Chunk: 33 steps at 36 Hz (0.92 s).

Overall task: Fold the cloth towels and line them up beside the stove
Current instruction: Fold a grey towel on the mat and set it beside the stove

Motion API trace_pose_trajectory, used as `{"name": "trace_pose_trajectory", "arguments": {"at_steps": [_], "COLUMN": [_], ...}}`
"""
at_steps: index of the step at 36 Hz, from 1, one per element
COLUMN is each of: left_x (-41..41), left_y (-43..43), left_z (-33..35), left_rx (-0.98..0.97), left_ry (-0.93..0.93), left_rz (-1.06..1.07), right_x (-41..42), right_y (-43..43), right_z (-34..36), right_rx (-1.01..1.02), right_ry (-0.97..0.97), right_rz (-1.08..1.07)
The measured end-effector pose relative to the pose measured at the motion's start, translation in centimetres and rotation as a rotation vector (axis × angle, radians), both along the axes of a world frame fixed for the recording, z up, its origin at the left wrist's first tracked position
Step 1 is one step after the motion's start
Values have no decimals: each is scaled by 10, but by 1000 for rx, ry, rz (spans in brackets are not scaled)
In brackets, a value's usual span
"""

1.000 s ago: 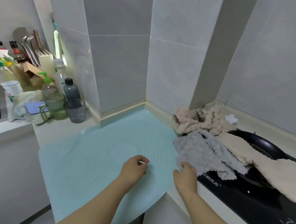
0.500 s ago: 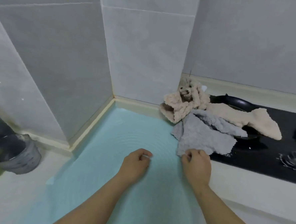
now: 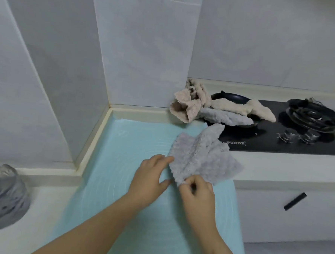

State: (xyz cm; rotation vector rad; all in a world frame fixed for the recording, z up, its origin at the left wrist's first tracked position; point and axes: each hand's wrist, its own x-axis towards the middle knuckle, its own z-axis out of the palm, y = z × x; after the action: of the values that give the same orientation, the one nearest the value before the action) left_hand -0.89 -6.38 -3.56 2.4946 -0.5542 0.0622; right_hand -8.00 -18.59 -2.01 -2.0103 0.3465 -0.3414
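A crumpled grey towel (image 3: 202,158) lies half on the light blue mat (image 3: 134,140), half over the white counter edge beside the black stove (image 3: 268,139). My right hand (image 3: 196,195) pinches its near corner. My left hand (image 3: 150,175) touches the towel's left edge with its fingertips, thumb spread. A heap of towels sits at the stove's back left: a bunched beige towel (image 3: 187,106), a second grey towel (image 3: 226,117) and a long beige towel (image 3: 248,110) draped over a black pan (image 3: 229,96).
Tiled walls close the corner behind the mat. The right burner (image 3: 312,116) and two knobs (image 3: 297,134) are on the stove. A grey container (image 3: 1,195) stands at the left edge. A white drawer front with a black handle (image 3: 295,201) sits below the counter.
The grey towel has come off the heap and toward me onto the mat. My left hand has moved over to its left edge. The view has swung right and down.
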Motion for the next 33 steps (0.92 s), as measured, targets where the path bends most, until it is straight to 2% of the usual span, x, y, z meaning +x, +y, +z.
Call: {"name": "trace_pose_trajectory", "arguments": {"at_steps": [5,8,13,18,21,24,25,27,28,29,31,33], "left_x": [3,-11,-62,-120,-143,-152,-152,-142,-132,-121,-98,-79], "left_y": [-1,9,50,96,114,123,123,118,114,109,100,93], "left_z": [-3,4,16,17,20,27,30,33,33,32,27,21], "left_rx": [-25,-78,-61,10,77,120,70,-165,-281,-305,-189,-70], "left_ry": [-154,-184,-317,-305,-193,105,196,314,298,209,25,27], "left_rz": [-50,-104,-108,-101,-173,-290,-292,-204,-119,-29,132,224], "right_x": [-19,-34,-70,-115,-134,-143,-142,-137,-131,-124,-106,-87], "right_y": [8,11,27,51,59,61,59,53,49,44,34,24], "right_z": [-9,-11,-7,-5,-6,-8,-7,-5,-4,-2,-1,-1], "right_rx": [-13,-64,-138,-175,-183,-200,-201,-193,-198,-224,-342,-475], "right_ry": [-130,-179,-191,-163,-128,-61,-47,-43,-48,-45,33,171], "right_rz": [-14,-17,-1,56,92,120,115,69,40,12,-46,-82]}}
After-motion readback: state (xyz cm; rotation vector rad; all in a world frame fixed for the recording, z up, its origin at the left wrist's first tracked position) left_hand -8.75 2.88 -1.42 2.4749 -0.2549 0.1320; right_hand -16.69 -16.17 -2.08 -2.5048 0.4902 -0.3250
